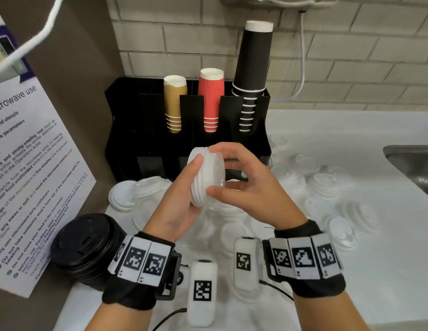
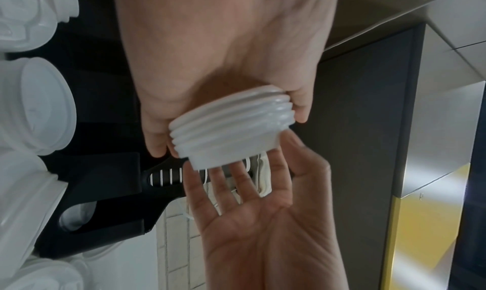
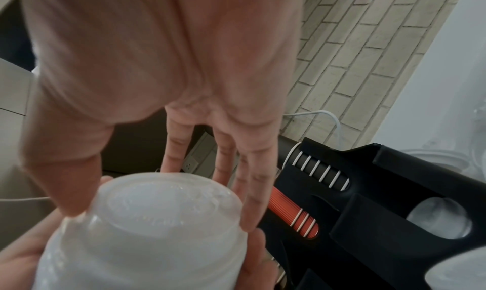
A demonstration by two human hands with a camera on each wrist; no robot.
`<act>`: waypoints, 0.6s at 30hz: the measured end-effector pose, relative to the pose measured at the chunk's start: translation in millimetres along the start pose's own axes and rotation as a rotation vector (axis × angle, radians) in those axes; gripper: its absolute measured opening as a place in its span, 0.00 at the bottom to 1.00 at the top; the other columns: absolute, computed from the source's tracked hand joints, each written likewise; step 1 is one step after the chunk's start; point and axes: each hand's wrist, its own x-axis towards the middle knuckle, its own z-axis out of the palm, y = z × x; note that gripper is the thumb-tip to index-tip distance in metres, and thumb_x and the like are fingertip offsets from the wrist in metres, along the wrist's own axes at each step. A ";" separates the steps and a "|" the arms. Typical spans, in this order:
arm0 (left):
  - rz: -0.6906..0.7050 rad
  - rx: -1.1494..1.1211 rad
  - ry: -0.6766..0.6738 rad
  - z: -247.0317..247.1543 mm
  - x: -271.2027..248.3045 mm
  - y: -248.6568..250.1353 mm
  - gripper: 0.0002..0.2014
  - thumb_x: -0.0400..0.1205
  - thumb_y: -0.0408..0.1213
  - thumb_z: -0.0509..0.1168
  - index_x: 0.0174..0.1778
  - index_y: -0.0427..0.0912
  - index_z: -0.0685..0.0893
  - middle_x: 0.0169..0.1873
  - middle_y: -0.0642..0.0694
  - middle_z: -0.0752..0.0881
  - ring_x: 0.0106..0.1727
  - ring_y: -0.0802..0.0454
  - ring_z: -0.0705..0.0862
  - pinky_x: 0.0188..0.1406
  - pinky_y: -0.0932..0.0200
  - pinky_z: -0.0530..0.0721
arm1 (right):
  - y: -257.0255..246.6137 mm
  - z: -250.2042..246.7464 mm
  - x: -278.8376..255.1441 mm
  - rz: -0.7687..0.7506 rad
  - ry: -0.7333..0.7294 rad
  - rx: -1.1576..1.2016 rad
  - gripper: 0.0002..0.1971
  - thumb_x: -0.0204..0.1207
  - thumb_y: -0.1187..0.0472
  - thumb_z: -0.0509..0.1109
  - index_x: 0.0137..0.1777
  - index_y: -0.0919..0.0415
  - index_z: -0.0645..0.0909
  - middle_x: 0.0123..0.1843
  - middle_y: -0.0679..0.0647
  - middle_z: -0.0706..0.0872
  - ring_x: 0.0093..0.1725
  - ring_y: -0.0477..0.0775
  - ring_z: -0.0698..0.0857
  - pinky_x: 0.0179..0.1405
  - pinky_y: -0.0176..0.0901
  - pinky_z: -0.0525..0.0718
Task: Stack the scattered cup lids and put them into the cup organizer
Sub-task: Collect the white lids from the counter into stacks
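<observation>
- Nearest the head camera are the two banded wrists; just past them the left hand [image 1: 182,199] and right hand [image 1: 246,187] meet on one stack [image 1: 205,177] of white lids, held in the air in front of the organizer [image 1: 127,130].
- The left hand cups the stack from its left side, thumb over the rims. The right hand pinches the stack's open end between thumb and forefinger, its other fingers spread loosely behind it in the right wrist view.
- The stack lies on its side and shows about five or six nested rims in the left wrist view, so the stacking is partly done, by my reading.
- Much is left: loose lids [image 1: 327,185] lie scattered on the counter [image 1: 351,271] in front of the organizer and to its right, and a few more [image 1: 127,194] sit near its lower left corner.
- None of the held lids is in the organizer yet. One low round slot does show something pale inside, but I cannot tell if it is a lid.
- The organizer's upper slots hold tan cups [image 1: 173,103], red cups [image 1: 211,99] and tall black cups [image 1: 252,68].
- Left of the organizer, nearer the person, stands a pile of black lids [image 1: 86,244] beside a printed notice [image 1: 24,168]; to the organizer's right is a sink [image 1: 413,168].
- The likely hindrance is the loose lids crowded against the organizer's front, where the low slots open.
</observation>
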 end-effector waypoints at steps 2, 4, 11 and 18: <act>0.001 0.014 0.002 1.3 -1.5 0.5 0.29 0.76 0.58 0.61 0.70 0.46 0.80 0.63 0.39 0.86 0.66 0.42 0.85 0.60 0.51 0.87 | -0.3 1.0 -0.4 -0.003 0.006 -0.004 0.28 0.69 0.63 0.80 0.68 0.51 0.75 0.67 0.52 0.77 0.68 0.53 0.79 0.56 0.55 0.88; 0.004 0.012 0.000 1.8 -2.5 0.5 0.29 0.75 0.58 0.62 0.69 0.46 0.80 0.62 0.40 0.87 0.65 0.42 0.85 0.58 0.50 0.88 | -0.7 1.5 -0.8 -0.006 0.007 -0.005 0.28 0.69 0.63 0.80 0.68 0.50 0.75 0.67 0.52 0.77 0.68 0.52 0.79 0.55 0.54 0.88; -0.016 0.009 0.001 -1.1 -5.2 0.5 0.28 0.74 0.51 0.67 0.70 0.44 0.80 0.58 0.40 0.89 0.58 0.45 0.88 0.50 0.53 0.89 | 0.1 4.1 -2.8 -0.021 -0.011 -0.002 0.28 0.69 0.64 0.80 0.68 0.51 0.75 0.67 0.50 0.78 0.67 0.50 0.80 0.54 0.45 0.87; 0.074 -0.076 0.147 -14.4 -5.1 21.0 0.24 0.70 0.47 0.67 0.62 0.43 0.83 0.47 0.46 0.90 0.48 0.52 0.88 0.42 0.56 0.88 | -3.1 -9.9 3.2 -0.056 0.052 -0.016 0.27 0.75 0.54 0.74 0.72 0.37 0.71 0.71 0.38 0.76 0.72 0.37 0.74 0.66 0.42 0.80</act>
